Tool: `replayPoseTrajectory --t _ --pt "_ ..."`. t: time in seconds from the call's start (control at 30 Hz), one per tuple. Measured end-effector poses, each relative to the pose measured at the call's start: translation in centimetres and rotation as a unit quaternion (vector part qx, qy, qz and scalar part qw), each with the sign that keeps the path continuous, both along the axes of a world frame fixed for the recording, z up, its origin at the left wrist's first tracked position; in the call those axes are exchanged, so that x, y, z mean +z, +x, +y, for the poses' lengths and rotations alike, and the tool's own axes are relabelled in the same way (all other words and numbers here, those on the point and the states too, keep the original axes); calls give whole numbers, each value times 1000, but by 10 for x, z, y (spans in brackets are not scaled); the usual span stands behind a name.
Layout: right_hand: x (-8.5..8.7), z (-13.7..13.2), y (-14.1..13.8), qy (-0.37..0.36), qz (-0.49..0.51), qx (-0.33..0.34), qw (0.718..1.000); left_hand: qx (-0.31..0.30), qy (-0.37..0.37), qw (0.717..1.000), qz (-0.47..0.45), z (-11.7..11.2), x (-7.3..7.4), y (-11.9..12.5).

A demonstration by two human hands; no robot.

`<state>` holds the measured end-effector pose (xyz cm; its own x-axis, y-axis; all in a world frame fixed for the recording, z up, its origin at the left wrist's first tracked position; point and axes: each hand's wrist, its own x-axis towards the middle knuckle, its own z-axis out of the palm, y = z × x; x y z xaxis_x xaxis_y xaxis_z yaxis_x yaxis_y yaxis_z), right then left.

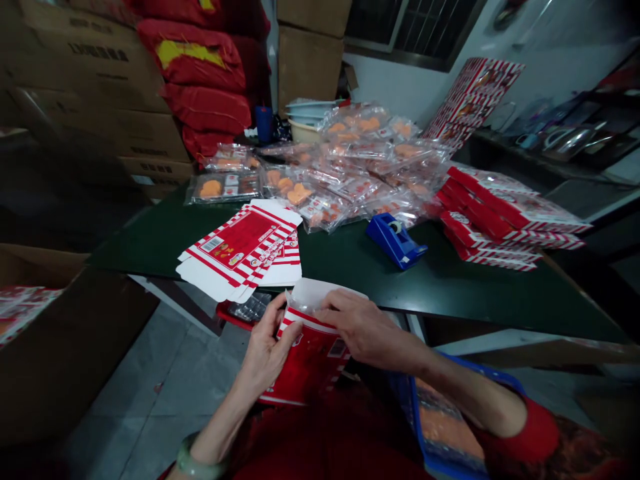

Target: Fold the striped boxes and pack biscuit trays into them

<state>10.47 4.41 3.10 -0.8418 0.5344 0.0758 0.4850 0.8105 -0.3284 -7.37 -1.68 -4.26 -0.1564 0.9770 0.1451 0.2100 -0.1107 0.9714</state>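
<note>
left hand (270, 350) is curled firmly round the side of a red-and-white printed carton (310, 363), thumb and fingers gripping it. right hand (363, 327) is half open, fingers draped over the white flap (327, 297) at the carton's top end; the thumb's hidden, so i can't tell if it's actually pinching. the carton sits right between the hands, long axis running toward 12 and leaning slightly to 1, with the left hand nearer its body and the right nearer the flap. a blue-rimmed tray (443, 420) lies at 4. out on the green table (450, 290), flat cartons (240, 250) sit at 12, a blue tape dispenser (395, 241) at 1, bagged orange biscuits (350, 160) beyond, and stacked cartons (500, 220) at 2. red sacks (200, 80) loom at 11.
</note>
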Motion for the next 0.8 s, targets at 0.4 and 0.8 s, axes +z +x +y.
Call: replayPoseTrajectory --t 0.4,0.8 --pt "-4 10 -21 -108 44 15 993 10 115 985 131 6 -5 1" --pt "-44 -32 -4 157 216 -170 949 100 73 986 114 29 -2 -14"
